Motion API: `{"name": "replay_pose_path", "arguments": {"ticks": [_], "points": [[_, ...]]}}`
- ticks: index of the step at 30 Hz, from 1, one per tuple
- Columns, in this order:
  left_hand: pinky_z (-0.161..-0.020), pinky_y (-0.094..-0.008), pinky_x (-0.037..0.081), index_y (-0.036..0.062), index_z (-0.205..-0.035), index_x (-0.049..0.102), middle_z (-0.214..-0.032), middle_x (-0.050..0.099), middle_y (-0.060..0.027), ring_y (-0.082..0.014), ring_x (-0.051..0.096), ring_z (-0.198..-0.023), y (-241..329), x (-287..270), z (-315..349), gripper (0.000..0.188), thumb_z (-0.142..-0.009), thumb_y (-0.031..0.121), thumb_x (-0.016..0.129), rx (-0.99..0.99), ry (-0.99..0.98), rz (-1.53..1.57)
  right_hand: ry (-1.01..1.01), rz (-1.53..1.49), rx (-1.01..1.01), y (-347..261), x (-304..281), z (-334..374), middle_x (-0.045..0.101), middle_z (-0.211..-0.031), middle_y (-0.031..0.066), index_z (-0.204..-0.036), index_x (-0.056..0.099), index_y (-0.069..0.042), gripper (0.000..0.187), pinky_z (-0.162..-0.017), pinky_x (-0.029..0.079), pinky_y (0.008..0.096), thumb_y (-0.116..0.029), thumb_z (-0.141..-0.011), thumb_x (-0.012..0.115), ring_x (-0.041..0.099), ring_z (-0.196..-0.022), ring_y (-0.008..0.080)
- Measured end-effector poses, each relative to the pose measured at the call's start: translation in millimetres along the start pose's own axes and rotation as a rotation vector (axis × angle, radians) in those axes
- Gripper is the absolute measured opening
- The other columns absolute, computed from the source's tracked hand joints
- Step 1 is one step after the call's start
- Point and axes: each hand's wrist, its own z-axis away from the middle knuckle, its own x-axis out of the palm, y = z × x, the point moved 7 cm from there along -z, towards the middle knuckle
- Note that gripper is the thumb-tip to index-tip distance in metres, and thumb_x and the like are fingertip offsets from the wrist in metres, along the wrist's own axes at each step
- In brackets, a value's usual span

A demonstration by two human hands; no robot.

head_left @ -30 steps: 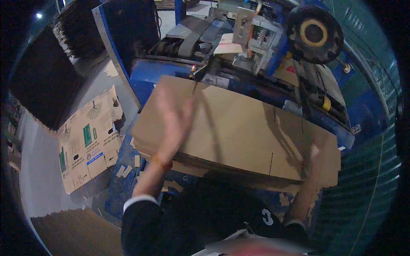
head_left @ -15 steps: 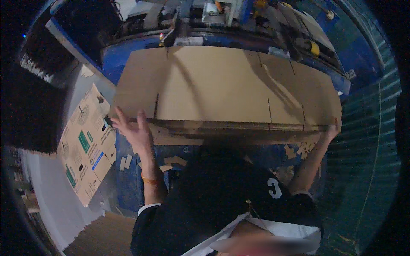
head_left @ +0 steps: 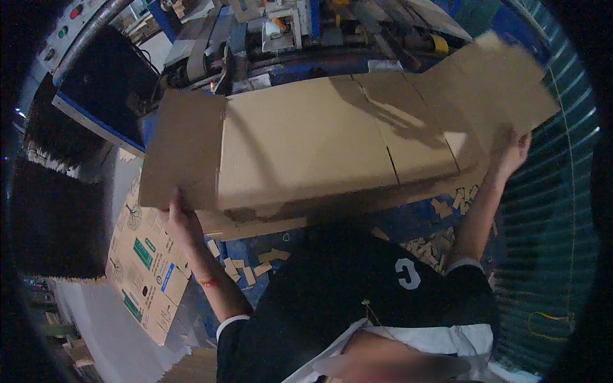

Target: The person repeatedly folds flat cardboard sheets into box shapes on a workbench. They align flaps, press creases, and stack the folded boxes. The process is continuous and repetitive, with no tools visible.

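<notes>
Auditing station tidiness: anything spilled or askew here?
Yes: small cardboard scraps lie scattered at random angles on the blue surface, on the person's side of the held cardboard sheet; they look like uncleared offcuts.

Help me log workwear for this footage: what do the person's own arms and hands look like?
The left hand and right hand are bare, with no gloves. A thin orange-red band is worn at the left wrist. The left sleeve is short and black with a white edge; the right sleeve is also short and black, its edge looking greyish.
</notes>
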Motion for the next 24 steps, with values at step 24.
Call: {"name": "replay_pose_path", "arguments": {"ticks": [24], "points": [[-0.111,-0.0505,0.026,0.0071,-0.139,0.04,-0.145,0.037,-0.0151,-0.0344,0.033,-0.136,16,143,134,0.06,-0.081,0.008,0.057,0.879,-1.12,-0.865,-1.561,0.492,-0.461,-4,106,245,0.056,-0.125,0.0118,-0.12,0.057,-0.008,0.038,-0.091,0.047,0.0441,-0.031,-0.091,0.056,0.059,-0.105,0.0316]]}}
